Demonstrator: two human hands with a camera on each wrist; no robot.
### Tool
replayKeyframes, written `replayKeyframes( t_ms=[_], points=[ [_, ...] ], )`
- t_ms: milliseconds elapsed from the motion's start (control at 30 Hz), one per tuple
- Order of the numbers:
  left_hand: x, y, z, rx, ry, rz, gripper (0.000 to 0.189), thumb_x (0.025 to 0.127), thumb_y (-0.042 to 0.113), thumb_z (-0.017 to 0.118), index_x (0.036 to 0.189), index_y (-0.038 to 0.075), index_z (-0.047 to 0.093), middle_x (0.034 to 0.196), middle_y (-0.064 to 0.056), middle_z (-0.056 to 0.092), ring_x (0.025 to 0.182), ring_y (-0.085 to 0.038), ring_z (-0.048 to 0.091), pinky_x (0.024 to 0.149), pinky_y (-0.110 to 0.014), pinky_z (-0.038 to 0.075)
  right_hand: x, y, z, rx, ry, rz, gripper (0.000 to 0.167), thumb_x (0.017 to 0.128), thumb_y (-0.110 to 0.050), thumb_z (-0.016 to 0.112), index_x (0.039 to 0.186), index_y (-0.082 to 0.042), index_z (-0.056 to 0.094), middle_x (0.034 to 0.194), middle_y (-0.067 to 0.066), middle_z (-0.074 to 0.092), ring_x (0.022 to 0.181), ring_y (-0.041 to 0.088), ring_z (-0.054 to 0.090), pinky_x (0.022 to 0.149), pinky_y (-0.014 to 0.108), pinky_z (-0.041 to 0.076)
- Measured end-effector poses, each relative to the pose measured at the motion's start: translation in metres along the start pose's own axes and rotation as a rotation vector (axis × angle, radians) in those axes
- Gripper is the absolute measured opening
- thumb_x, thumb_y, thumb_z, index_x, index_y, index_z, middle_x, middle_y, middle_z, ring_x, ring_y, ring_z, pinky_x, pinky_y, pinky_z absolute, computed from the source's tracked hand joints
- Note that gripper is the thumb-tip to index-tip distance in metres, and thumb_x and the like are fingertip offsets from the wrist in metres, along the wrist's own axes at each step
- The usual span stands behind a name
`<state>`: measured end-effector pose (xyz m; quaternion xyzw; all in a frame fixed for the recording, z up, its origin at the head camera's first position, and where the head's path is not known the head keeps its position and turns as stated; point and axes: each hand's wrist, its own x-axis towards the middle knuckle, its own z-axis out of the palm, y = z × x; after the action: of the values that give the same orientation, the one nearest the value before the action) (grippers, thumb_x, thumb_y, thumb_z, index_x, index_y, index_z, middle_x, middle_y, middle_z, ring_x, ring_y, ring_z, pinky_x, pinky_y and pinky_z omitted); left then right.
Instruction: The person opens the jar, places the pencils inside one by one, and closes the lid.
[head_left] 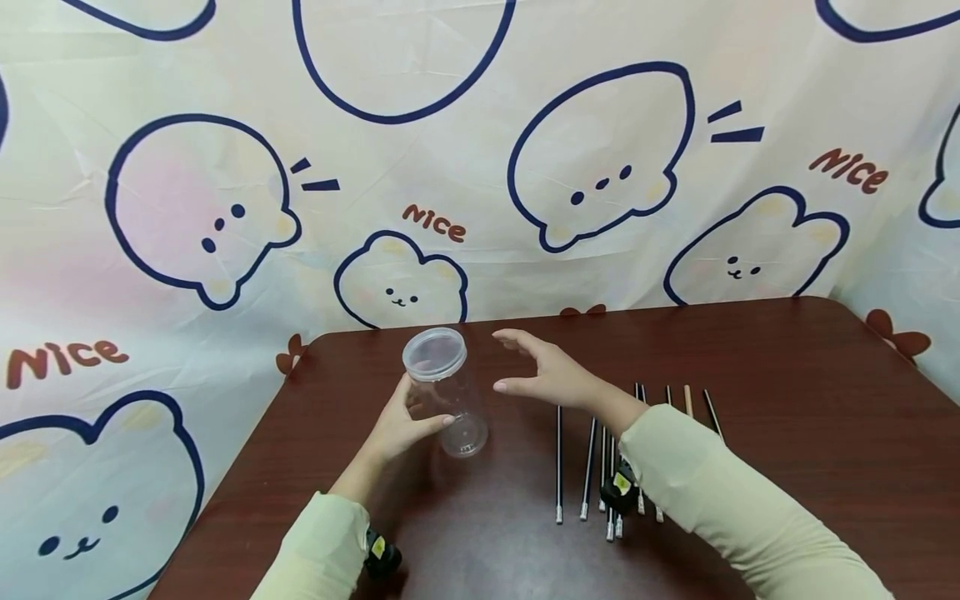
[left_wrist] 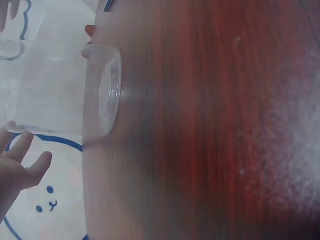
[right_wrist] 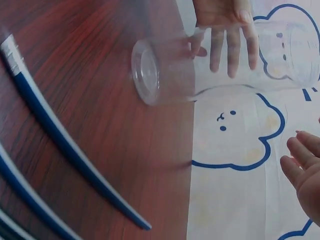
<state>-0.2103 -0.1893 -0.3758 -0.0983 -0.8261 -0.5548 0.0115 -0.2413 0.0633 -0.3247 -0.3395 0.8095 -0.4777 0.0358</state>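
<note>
A clear plastic jar with a pale translucent lid is upright at the left middle of the table. My left hand holds it from the left, thumb across the near side and fingers behind. Those fingers show through the jar wall in the right wrist view. To the right of the jar, apart from it at about lid height, is my right hand, fingers and thumb spread with nothing between them. Several dark pencils with metal eraser ends lie below my right forearm, which hides part of them.
The brown wooden table reaches back to a cartoon-printed cloth. One plain wood-coloured pencil pokes out beyond the right sleeve, among other dark tips. Black bands with cameras sit on both wrists.
</note>
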Motion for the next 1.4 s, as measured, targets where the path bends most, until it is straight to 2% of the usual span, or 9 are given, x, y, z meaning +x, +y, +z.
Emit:
replayKeyframes(
  t_ms=[100, 233, 400, 567, 700, 800, 967, 1133, 1400],
  points=[
    [0.000, 0.001, 0.000, -0.020, -0.005, 0.006, 0.082, 0.067, 0.019, 0.073, 0.131, 0.022, 0.023, 0.128, -0.007, 0.037, 0.116, -0.028, 0.033, 0.090, -0.053, 0.024, 0.004, -0.007, 0.003, 0.033, -0.002, -0.010, 0.066, 0.076, -0.034, 0.064, 0.130, -0.013, 0.033, 0.130, 0.007, 0.038, 0.118, 0.020, 0.033, 0.092, 0.045, 0.028],
    [0.002, 0.001, 0.001, -0.070, -0.021, 0.036, 0.080, 0.068, 0.012, 0.071, 0.131, 0.021, 0.023, 0.128, -0.007, 0.037, 0.114, -0.029, 0.035, 0.089, -0.055, 0.026, 0.007, -0.031, 0.004, 0.070, -0.013, -0.023, 0.062, 0.078, -0.023, 0.063, 0.130, -0.004, 0.033, 0.129, 0.014, 0.038, 0.118, 0.026, 0.034, 0.093, 0.046, 0.027],
    [0.006, 0.001, 0.002, -0.141, -0.027, 0.062, 0.076, 0.069, 0.004, 0.069, 0.130, 0.018, 0.025, 0.120, -0.010, 0.043, 0.104, -0.028, 0.046, 0.086, -0.050, 0.033, 0.014, -0.049, 0.007, 0.092, -0.017, -0.046, 0.061, 0.077, -0.015, 0.064, 0.128, 0.000, 0.033, 0.127, 0.018, 0.039, 0.117, 0.029, 0.035, 0.093, 0.045, 0.027],
    [0.009, 0.000, 0.002, -0.145, -0.011, 0.070, 0.073, 0.069, 0.003, 0.069, 0.128, 0.013, 0.028, 0.097, -0.014, 0.050, 0.087, -0.025, 0.055, 0.081, -0.042, 0.040, 0.028, -0.034, 0.017, 0.075, -0.011, -0.063, 0.065, 0.075, -0.022, 0.067, 0.129, -0.007, 0.035, 0.125, 0.008, 0.043, 0.115, 0.020, 0.038, 0.093, 0.040, 0.028],
    [0.010, 0.000, 0.002, -0.134, -0.003, 0.077, 0.072, 0.069, 0.005, 0.070, 0.128, 0.014, 0.029, 0.103, -0.011, 0.049, 0.088, -0.023, 0.053, 0.080, -0.040, 0.039, 0.036, -0.026, 0.023, 0.091, -0.009, -0.078, 0.066, 0.074, -0.025, 0.067, 0.130, -0.010, 0.035, 0.123, 0.005, 0.045, 0.114, 0.017, 0.039, 0.094, 0.040, 0.027],
    [0.009, 0.002, 0.001, -0.124, -0.001, 0.068, 0.073, 0.069, 0.007, 0.070, 0.128, 0.015, 0.029, 0.113, -0.009, 0.046, 0.091, -0.024, 0.051, 0.080, -0.040, 0.039, 0.036, -0.037, 0.022, 0.116, -0.027, -0.071, 0.067, 0.074, -0.021, 0.067, 0.130, -0.008, 0.033, 0.123, 0.010, 0.045, 0.114, 0.022, 0.038, 0.093, 0.045, 0.026],
    [0.009, 0.002, 0.001, -0.109, 0.015, 0.047, 0.074, 0.068, 0.008, 0.071, 0.129, 0.015, 0.029, 0.113, -0.010, 0.046, 0.091, -0.024, 0.050, 0.079, -0.038, 0.039, 0.038, -0.041, 0.026, 0.105, -0.017, -0.046, 0.068, 0.072, -0.022, 0.069, 0.129, -0.009, 0.035, 0.117, 0.006, 0.048, 0.109, 0.022, 0.042, 0.089, 0.048, 0.030],
    [0.011, 0.000, 0.001, -0.118, 0.011, 0.048, 0.078, 0.067, 0.011, 0.072, 0.130, 0.017, 0.027, 0.123, -0.006, 0.041, 0.101, -0.025, 0.045, 0.083, -0.042, 0.036, 0.044, -0.031, 0.032, 0.117, -0.005, -0.044, 0.071, 0.070, -0.026, 0.071, 0.129, -0.013, 0.035, 0.114, 0.001, 0.049, 0.105, 0.017, 0.044, 0.087, 0.042, 0.033],
    [0.010, -0.001, 0.001, -0.120, 0.004, 0.037, 0.078, 0.068, 0.008, 0.071, 0.130, 0.017, 0.025, 0.121, -0.007, 0.042, 0.096, -0.026, 0.046, 0.081, -0.038, 0.038, 0.049, -0.033, 0.042, 0.122, 0.085, 0.021, 0.068, 0.068, -0.029, 0.073, 0.125, -0.011, 0.041, 0.109, 0.002, 0.051, 0.093, 0.015, 0.050, 0.073, 0.028, 0.043]
  ],
)
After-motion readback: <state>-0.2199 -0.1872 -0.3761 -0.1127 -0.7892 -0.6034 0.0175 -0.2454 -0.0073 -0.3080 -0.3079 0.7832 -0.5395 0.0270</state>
